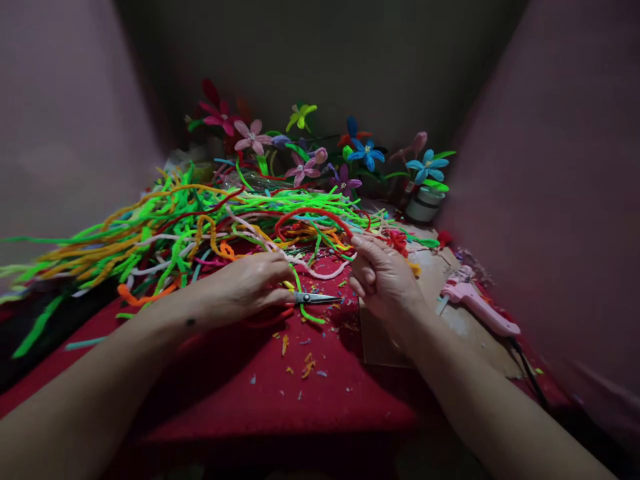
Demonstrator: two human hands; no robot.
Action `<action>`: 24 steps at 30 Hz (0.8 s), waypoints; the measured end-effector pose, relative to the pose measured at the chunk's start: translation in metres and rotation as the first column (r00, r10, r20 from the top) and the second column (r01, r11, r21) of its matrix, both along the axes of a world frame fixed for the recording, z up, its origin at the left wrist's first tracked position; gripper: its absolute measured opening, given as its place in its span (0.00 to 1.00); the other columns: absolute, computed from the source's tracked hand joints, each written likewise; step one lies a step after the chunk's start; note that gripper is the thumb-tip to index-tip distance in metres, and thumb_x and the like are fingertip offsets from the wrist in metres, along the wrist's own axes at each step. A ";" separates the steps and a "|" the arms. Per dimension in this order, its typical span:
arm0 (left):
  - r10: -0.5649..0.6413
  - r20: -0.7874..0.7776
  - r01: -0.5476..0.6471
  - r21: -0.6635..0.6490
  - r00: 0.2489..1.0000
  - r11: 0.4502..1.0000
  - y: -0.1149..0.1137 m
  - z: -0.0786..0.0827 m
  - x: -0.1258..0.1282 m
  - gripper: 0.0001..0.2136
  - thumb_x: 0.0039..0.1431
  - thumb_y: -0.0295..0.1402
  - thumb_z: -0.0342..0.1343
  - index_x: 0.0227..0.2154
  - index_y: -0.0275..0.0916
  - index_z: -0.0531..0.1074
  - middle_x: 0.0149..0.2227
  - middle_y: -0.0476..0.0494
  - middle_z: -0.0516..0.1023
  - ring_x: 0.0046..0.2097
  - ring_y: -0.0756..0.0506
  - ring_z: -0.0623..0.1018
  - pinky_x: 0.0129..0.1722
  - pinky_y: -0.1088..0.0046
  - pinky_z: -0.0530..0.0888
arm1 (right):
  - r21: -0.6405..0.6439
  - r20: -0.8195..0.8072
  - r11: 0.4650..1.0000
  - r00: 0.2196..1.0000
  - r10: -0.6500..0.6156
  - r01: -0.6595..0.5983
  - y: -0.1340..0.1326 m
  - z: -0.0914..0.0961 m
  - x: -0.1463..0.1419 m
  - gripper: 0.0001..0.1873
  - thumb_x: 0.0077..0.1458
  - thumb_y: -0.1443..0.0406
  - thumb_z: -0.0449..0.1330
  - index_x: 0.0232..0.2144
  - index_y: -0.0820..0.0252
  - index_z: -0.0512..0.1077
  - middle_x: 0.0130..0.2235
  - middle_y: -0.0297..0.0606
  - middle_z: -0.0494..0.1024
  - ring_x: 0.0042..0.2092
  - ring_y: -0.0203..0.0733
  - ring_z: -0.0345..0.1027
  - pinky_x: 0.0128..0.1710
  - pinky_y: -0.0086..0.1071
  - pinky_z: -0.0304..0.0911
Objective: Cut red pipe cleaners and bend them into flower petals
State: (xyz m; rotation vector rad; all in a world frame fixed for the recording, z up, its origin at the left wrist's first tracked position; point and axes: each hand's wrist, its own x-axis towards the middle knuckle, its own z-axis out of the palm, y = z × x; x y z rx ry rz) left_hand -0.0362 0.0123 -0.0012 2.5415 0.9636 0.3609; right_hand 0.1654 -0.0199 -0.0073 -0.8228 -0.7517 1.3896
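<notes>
My left hand (250, 283) lies on the red cloth (280, 393), its fingers closed round the handles of small scissors (315, 298) whose blades point right. My right hand (383, 277) is curled, its thumb and fingers pinching a red pipe cleaner (307, 213) that arches up and left over the pile. A heap of green, orange, white and red pipe cleaners (170, 233) spreads out behind and to the left of both hands.
Finished pipe-cleaner flowers (305, 157) stand at the back. A small white jar (424, 205) sits at the back right. A pink glue gun (477, 308) lies on a cardboard sheet (450, 333) by my right wrist. Cut scraps (305, 365) dot the cloth.
</notes>
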 end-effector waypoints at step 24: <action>0.548 0.826 0.132 -0.563 0.136 0.816 -0.004 0.021 0.013 0.02 0.57 0.28 0.51 0.29 0.37 0.66 0.19 0.54 0.66 0.15 0.57 0.58 0.12 0.83 0.57 | -0.049 0.314 0.952 0.900 0.301 -0.302 -0.010 -0.005 -0.007 0.08 0.44 0.62 0.64 0.24 0.62 0.73 0.10 0.20 0.53 0.12 0.25 0.40 0.09 0.22 0.42</action>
